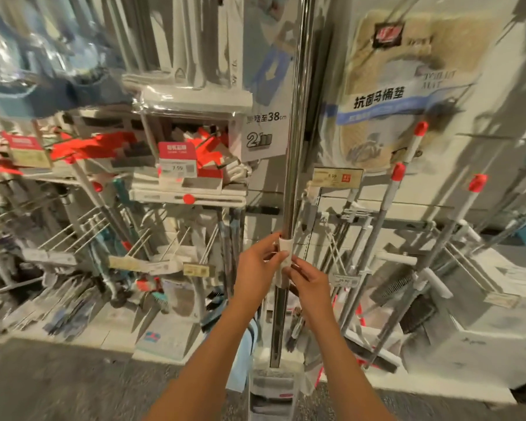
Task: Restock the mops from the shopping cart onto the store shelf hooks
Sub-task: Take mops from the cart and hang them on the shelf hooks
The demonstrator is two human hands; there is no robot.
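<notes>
Mop (295, 165) stands upright in front of the store shelf (362, 208), its chrome handle running up out of view and its flat head (272, 390) near the floor, with a white collar (286, 249) midway up the handle. Left hand (257, 268) grips the handle at the collar, fingers curled round it and thumb across; right hand (308, 279) is just below the collar, fingertips pinching its lower edge. Judged step: hanging in progress, mop lifted and being lined up, not yet on a hook. Next move likely calls for raising the handle top to a free hook; that hook is above the view, cannot tell which. Both hands close together means little leverage on a long pole, so the top could sway. Shopping cart not in view. Left of the mop handle, a wire shelf (192, 202) carries stacked flat mop refills with a red price tag (176, 161) in front. Right of the handle, red-capped mops (392, 196) lean on hooks, a toilet mat pack (398, 95) hanging above them.
</notes>
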